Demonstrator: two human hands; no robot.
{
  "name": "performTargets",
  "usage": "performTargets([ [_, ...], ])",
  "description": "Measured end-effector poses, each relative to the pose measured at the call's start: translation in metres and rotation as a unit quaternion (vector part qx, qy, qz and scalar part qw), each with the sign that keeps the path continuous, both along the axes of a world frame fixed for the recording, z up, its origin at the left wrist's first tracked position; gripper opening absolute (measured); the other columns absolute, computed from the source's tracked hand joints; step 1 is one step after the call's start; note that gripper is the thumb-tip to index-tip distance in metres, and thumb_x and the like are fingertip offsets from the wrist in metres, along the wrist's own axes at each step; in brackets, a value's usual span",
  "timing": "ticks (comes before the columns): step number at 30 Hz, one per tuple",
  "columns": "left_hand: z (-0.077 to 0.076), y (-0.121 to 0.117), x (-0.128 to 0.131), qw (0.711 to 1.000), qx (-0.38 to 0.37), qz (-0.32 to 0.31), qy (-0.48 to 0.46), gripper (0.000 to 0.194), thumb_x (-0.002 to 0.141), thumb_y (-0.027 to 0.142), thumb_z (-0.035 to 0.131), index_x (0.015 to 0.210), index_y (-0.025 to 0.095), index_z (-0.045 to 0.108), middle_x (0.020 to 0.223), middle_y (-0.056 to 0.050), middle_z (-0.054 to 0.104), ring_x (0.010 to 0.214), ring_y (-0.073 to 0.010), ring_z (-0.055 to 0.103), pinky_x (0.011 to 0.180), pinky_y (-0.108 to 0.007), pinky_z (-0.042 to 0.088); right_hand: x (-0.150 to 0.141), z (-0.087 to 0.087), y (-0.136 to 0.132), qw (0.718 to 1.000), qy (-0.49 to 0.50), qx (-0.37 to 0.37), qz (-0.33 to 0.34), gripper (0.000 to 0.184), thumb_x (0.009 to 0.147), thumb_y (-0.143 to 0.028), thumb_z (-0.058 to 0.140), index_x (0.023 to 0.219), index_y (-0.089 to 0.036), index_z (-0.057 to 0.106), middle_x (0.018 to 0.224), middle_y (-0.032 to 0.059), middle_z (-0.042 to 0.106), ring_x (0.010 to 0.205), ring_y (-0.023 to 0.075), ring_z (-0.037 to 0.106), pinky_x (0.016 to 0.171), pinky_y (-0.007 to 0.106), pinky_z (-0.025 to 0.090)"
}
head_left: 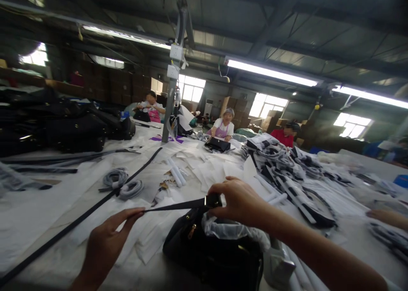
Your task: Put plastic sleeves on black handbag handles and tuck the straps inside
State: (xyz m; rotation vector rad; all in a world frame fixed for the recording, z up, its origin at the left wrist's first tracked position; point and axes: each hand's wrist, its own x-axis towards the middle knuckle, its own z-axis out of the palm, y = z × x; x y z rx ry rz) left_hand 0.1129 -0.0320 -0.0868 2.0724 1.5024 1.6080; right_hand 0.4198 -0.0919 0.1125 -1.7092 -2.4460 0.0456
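A black handbag (219,261) with gold hardware and a small zipper pull stands on the table close in front of me. Clear plastic wrap (228,228) covers its handle. My left hand (108,238) pinches the end of a black strap (178,205) between thumb and fingers, left of the bag. Above the bag, my right hand (237,199) grips the strap's other part, at a gold metal piece and a folded black section. Between the two hands the strap is stretched nearly straight.
A long black strip (79,216) and coiled wrapped straps (115,177) lie to the left. Black bags (73,127) are heaped far left; wrapped straps (283,168) pile up right. White sheets (213,168) cover the middle, near a pole (170,104). Several people work across the table; another person's hand (387,218) shows right.
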Motion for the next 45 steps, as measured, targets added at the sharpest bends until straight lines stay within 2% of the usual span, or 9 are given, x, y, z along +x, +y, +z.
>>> performTargets([
  [6, -0.045, -0.01, -0.056, 0.979, -0.188, 0.053, 0.062, 0.021, 0.082, 0.047, 0.062, 0.089, 0.033, 0.076, 0.088, 0.005, 0.079, 0.077, -0.0229, 0.076, 0.061, -0.022, 0.057, -0.008, -0.017, 0.009, 0.987, 0.131, -0.058, 0.079, 0.026, 0.075, -0.023, 0.073, 0.101, -0.024, 0.07, 0.091, -0.0002, 0.073, 0.081, 0.0174, 0.066, 0.075, 0.027, 0.048],
  [11, 0.022, -0.019, -0.001, 0.984, -0.178, -0.016, 0.014, 0.038, 0.087, 0.049, 0.057, 0.118, 0.031, 0.068, 0.123, -0.001, 0.07, 0.112, -0.0267, 0.066, 0.086, -0.03, 0.055, -0.015, -0.025, 0.012, 0.968, 0.206, -0.035, 0.136, 0.038, 0.077, -0.019, 0.075, 0.113, -0.023, 0.064, 0.103, 0.0006, 0.069, 0.089, 0.0155, 0.064, 0.08, 0.024, 0.048],
  [14, 0.079, -0.023, 0.048, 0.967, -0.151, -0.203, -0.02, 0.038, 0.093, 0.047, 0.048, 0.122, 0.027, 0.065, 0.128, -0.002, 0.067, 0.122, -0.0239, 0.059, 0.102, -0.032, 0.045, -0.018, -0.029, 0.01, 0.968, 0.21, -0.014, 0.137, 0.04, 0.076, -0.018, 0.076, 0.112, -0.023, 0.061, 0.104, 0.0012, 0.068, 0.091, 0.0163, 0.064, 0.081, 0.026, 0.047],
  [18, 0.118, -0.016, 0.083, 0.881, -0.223, -0.416, 0.03, 0.035, 0.091, 0.042, 0.057, 0.119, 0.023, 0.067, 0.114, -0.005, 0.071, 0.104, -0.0235, 0.065, 0.09, -0.03, 0.049, -0.01, -0.042, 0.002, 0.964, 0.236, 0.005, 0.121, 0.05, 0.072, -0.017, 0.079, 0.115, -0.024, 0.056, 0.112, 0.0024, 0.065, 0.097, 0.0176, 0.064, 0.085, 0.027, 0.047],
  [21, 0.116, -0.005, 0.082, 0.808, -0.291, -0.513, 0.005, 0.034, 0.087, 0.041, 0.064, 0.114, 0.02, 0.068, 0.112, -0.007, 0.07, 0.105, -0.0254, 0.063, 0.093, -0.033, 0.047, 0.007, -0.058, -0.005, 0.966, 0.242, -0.023, 0.083, 0.058, 0.068, -0.023, 0.084, 0.119, -0.025, 0.056, 0.115, 0.0035, 0.066, 0.103, 0.0218, 0.062, 0.089, 0.031, 0.046],
  [25, 0.103, 0.008, 0.072, 0.684, -0.377, -0.623, -0.039, 0.047, 0.083, 0.041, 0.07, 0.124, 0.019, 0.064, 0.128, -0.011, 0.063, 0.118, -0.0298, 0.055, 0.099, -0.037, 0.042, 0.029, -0.072, -0.008, 0.959, 0.267, -0.061, 0.068, 0.029, 0.079, -0.024, 0.076, 0.107, -0.024, 0.067, 0.1, 0.0004, 0.071, 0.094, 0.0197, 0.065, 0.084, 0.028, 0.046],
  [27, 0.101, 0.011, 0.071, 0.662, -0.398, -0.634, -0.038, 0.05, 0.086, 0.041, 0.067, 0.13, 0.019, 0.061, 0.128, -0.011, 0.062, 0.118, -0.0294, 0.054, 0.099, -0.037, 0.041, 0.036, -0.068, -0.008, 0.955, 0.283, -0.06, 0.071, 0.021, 0.081, -0.025, 0.073, 0.102, -0.023, 0.069, 0.097, 0.0003, 0.071, 0.092, 0.0186, 0.064, 0.083, 0.027, 0.046],
  [38, 0.117, 0.008, 0.113, 0.714, -0.395, -0.568, -0.106, 0.028, 0.082, 0.04, 0.071, 0.093, 0.014, 0.068, 0.081, -0.002, 0.063, 0.077, -0.015, 0.057, 0.073, -0.026, 0.043, 0.068, 0.001, -0.01, 0.955, 0.263, -0.098, 0.097, 0.024, 0.083, -0.035, 0.069, 0.1, -0.018, 0.069, 0.084, 0.0009, 0.068, 0.077, 0.0162, 0.061, 0.069, 0.024, 0.047],
  [45, 0.111, -0.004, 0.135, 0.756, -0.366, -0.53, -0.114, 0.027, 0.082, 0.037, 0.071, 0.096, 0.014, 0.069, 0.073, 0.002, 0.055, 0.067, -0.0111, 0.047, 0.062, -0.022, 0.034, 0.078, 0.001, -0.01, 0.981, 0.182, 0.035, 0.059, 0.016, 0.088, -0.028, 0.061, 0.095, -0.023, 0.075, 0.09, 0.0036, 0.072, 0.084, 0.0204, 0.066, 0.078, 0.03, 0.049],
])
